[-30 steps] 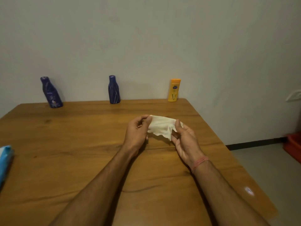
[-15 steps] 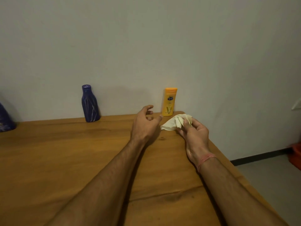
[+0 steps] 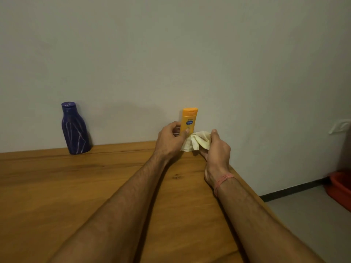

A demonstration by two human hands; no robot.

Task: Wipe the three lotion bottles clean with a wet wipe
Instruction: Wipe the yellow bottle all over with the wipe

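Reaching forward, the left hand (image 3: 171, 141) now grips the yellow bottle (image 3: 188, 120).
Right hand (image 3: 215, 147) clutches the crumpled wet wipe (image 3: 196, 142) beside it.

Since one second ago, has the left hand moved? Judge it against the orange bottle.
Yes. The left hand has moved away from the person to the orange bottle by the wall and now grips it.

Two bottles stand against the wall (image 3: 190, 54) at the table's (image 3: 57, 186) far edge, one bottle (image 3: 75, 130) well left of the other (image 3: 189, 120); a wipe (image 3: 197, 142) sits just right of the latter.
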